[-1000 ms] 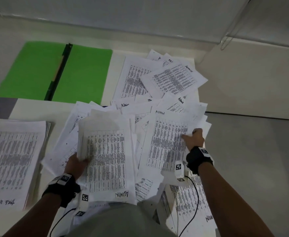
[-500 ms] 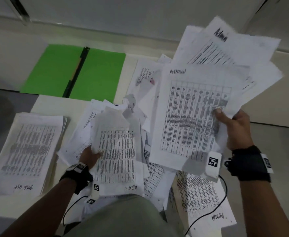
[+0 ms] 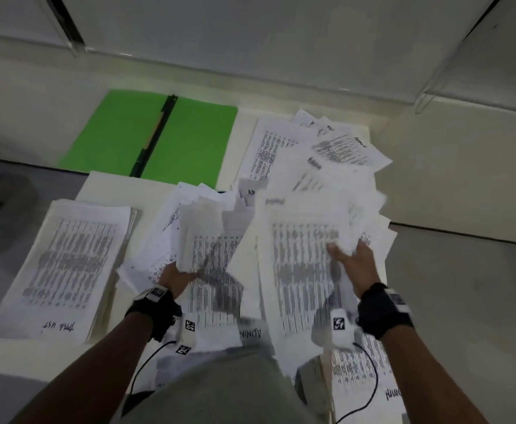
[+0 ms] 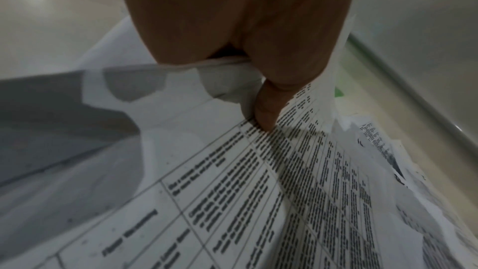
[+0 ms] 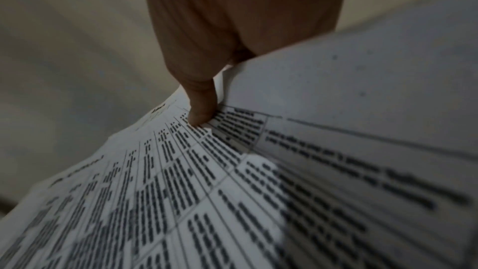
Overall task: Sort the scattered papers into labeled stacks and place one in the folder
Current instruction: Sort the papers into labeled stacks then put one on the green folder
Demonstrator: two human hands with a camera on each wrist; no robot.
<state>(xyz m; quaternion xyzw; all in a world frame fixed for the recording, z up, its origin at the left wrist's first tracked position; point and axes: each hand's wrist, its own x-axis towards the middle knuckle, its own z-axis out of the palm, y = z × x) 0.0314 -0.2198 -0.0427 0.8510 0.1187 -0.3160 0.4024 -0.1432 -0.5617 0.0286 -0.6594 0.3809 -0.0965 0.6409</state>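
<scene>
folder point(image 3: 189, 142) behind, left | stack point(image 3: 64, 264) left | scattered papers point(image 3: 327, 166) right of both

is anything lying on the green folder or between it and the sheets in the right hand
Nothing visible lies on the open green folder. Between it and the sheets gripped by the right hand there are only scattered papers on the table, low enough to carry over.

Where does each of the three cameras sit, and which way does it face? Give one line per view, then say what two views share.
Head: worn on the head, looking forward and down at the green folder, the scattered papers and the table; both forearms and hands show.
Left wrist: looks along the left hand, whose thumb pins a printed sheet.
Right wrist: looks along the right hand, thumb on a held bundle.
Shared: head and right wrist both show that bundle.
</scene>
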